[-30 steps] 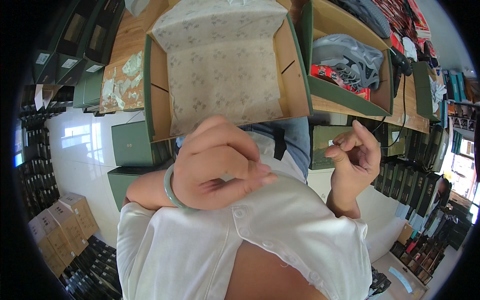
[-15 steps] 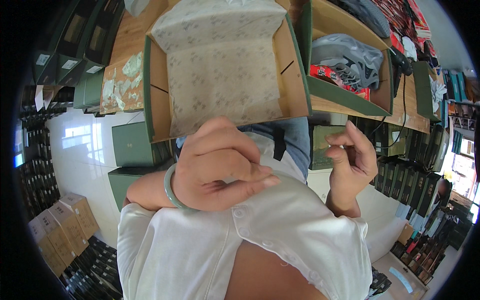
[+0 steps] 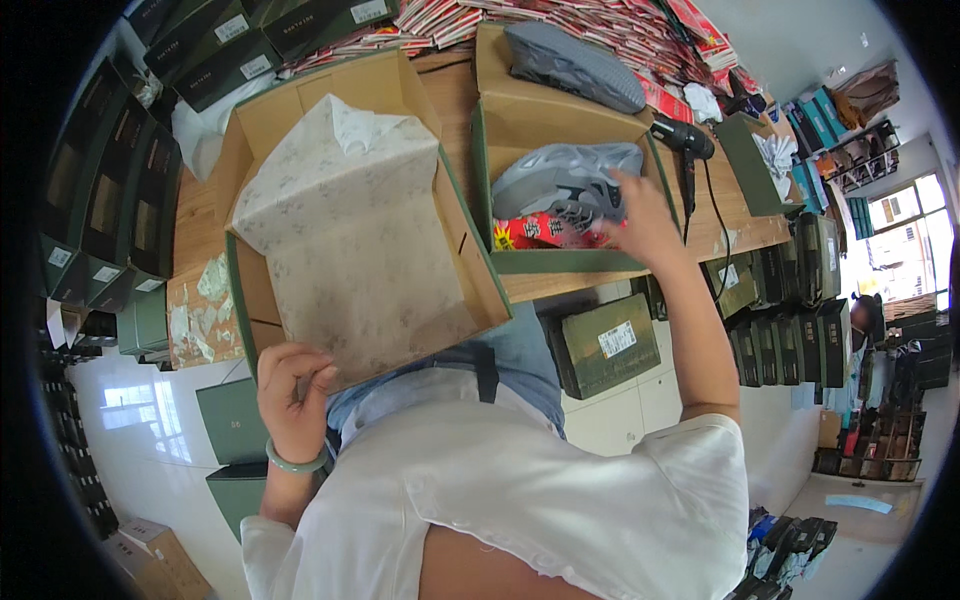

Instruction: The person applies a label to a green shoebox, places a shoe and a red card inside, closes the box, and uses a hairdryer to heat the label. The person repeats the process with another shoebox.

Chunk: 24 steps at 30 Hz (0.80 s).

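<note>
My right hand reaches over the front of a green shoe box, thumb and fingers spread beside a grey sneaker. Its fingertips are at the sneaker's right end; whether they press on it I cannot tell. A red printed packet lies under the shoe. My left hand is at the near left corner of a larger open box lined with patterned tissue paper. Its fingers are curled with the thumb against them; anything between them is hidden.
A second grey sneaker rests at the far side of the shoe box. Right of it lie a black heat gun and its cord. Stacked dark boxes stand at the left, red printed packets at the back.
The view has turned right. My right hand has moved forward into the shoe box and opened. My left hand has moved from mid-body to the lined box's near left corner.
</note>
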{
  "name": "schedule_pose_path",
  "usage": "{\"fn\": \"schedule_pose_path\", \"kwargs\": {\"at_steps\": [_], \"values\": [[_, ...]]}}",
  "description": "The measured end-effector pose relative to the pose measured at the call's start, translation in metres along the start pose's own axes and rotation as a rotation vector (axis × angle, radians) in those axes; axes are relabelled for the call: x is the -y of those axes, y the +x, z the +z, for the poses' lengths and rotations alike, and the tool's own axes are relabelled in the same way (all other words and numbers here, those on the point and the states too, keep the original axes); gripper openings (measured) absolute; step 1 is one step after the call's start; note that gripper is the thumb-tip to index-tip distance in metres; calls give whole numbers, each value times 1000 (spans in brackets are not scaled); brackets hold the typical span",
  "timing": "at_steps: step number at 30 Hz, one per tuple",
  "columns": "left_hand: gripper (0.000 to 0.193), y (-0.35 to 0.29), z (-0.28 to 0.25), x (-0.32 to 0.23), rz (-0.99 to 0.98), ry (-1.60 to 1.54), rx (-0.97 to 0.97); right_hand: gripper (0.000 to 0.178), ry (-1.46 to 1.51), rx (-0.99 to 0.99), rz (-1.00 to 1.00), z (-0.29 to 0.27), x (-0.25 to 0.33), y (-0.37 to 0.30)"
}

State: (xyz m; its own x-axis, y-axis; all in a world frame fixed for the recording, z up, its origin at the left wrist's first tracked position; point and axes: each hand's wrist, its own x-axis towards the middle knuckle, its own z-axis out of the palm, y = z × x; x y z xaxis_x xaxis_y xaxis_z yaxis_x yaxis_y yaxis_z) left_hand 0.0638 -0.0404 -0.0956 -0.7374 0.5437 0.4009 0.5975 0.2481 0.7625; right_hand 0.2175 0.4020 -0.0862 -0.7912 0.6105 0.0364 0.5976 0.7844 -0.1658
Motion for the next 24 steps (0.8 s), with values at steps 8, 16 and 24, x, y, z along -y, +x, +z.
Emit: {"fn": "schedule_pose_path", "kwargs": {"at_steps": [8, 16, 24], "values": [[15, -9, -1, 30, -54, 135, -50, 131, -346, 201, -248, 7, 4, 94], [17, -6, -2, 26, 16, 211, -31, 90, -257, -39, -337, 36, -9, 82], [26, -4, -5, 23, 28, 230, 82, 58, -407, -643, -231, -33, 11, 54]]}}
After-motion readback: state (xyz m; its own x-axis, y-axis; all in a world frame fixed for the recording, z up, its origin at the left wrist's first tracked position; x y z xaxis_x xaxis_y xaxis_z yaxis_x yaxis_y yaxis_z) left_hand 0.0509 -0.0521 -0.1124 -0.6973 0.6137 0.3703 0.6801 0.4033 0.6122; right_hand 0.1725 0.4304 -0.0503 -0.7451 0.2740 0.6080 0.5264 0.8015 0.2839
